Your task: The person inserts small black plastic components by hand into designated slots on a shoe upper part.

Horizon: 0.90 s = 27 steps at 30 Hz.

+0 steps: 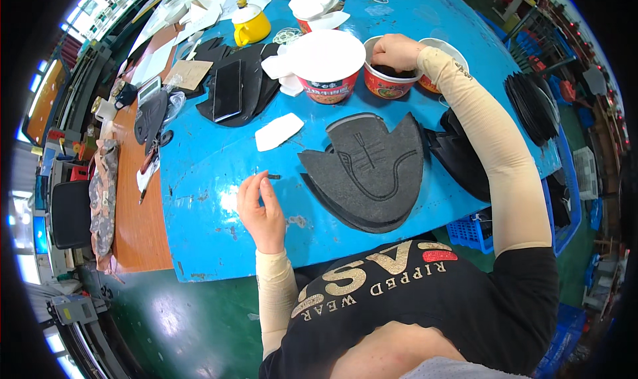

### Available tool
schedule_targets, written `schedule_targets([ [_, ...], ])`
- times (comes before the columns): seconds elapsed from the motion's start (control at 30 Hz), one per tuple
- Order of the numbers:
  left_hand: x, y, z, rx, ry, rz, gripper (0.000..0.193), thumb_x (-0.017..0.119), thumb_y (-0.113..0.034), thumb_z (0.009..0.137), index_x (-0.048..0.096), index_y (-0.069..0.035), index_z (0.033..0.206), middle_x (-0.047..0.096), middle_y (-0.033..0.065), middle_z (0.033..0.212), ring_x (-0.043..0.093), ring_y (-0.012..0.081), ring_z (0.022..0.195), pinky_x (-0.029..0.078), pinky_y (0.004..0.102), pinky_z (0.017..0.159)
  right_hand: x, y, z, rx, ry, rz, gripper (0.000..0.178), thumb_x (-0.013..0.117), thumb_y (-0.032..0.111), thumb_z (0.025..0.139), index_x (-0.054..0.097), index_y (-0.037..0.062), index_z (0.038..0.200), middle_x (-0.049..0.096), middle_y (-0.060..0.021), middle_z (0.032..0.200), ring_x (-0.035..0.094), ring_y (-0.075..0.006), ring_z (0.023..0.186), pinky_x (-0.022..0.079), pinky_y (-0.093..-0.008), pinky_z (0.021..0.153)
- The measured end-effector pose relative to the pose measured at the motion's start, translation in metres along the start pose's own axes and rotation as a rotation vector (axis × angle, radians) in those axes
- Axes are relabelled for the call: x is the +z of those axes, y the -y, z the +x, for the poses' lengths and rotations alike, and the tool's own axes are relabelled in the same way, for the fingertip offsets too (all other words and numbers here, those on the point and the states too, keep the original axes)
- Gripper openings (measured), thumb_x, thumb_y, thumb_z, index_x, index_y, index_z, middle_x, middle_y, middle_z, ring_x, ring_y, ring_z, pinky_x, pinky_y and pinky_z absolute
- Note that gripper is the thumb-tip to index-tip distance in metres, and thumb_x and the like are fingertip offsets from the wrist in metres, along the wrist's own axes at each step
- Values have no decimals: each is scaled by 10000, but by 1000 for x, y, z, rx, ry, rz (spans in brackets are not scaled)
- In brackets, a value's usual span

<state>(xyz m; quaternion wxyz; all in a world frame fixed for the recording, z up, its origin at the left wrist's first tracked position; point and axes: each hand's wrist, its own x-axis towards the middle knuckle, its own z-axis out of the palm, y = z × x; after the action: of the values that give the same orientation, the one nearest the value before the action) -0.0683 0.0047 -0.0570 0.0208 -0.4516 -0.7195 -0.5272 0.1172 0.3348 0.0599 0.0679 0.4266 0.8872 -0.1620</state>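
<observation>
Overhead, scuffed blue worktable (219, 160), cluttered workshop.

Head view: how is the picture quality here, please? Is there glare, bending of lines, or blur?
Head view: the blue table edges bend strongly toward the rim; black corners surround the round image; windows at upper left are overexposed; a soft glare lies on the green floor; the left hand and right hand look sharp.

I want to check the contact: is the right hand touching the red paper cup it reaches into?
Touching. The head view shows the right hand with its fingers down inside the red paper cup, resting against the rim and the dark pieces within.
</observation>
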Motion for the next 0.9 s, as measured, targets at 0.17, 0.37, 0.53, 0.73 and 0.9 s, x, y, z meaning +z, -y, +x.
schedule_targets([
  [0.17,2,-6,1,14,18,-24,147,592,-79,957,687,-4,1040,654,135,1012,617,267,932,487,362,823,9,-27,-4,-262,-155,53,273,685,260,807,737,74,999,735,-128,943,702,-265,842,545,-375,755],
  [0.37,1,-6,-1,5,40,-39,140,596,-70,959,687,-5,1044,647,137,1028,614,263,957,484,357,845,-9,-39,-26,-58,-210,571,230,656,208,908,683,43,1065,704,-67,917,648,-100,638,499,-270,546],
  [0.53,1,-11,-2,1,76,-41,153,602,-72,957,684,-8,1068,645,140,1053,612,272,978,482,359,851,-6,-40,-40,-5,-144,811,191,601,210,983,615,51,1087,611,5,892,588,-64,638,458,-219,550],
  [0.73,16,-69,22,376,109,-45,291,685,-18,867,658,-19,1157,644,153,1080,615,300,966,492,378,851,-4,-48,-45,3,-226,952,180,606,214,989,611,72,1099,629,9,922,607,-56,717,451,-192,587],
  [0.9,82,-121,89,229,376,-395,399,688,-10,858,599,19,1245,645,162,1079,658,248,894,533,330,752,10,-42,-49,-95,-173,1439,200,629,214,979,615,72,1120,652,-3,961,637,-86,801,492,-220,663],
])
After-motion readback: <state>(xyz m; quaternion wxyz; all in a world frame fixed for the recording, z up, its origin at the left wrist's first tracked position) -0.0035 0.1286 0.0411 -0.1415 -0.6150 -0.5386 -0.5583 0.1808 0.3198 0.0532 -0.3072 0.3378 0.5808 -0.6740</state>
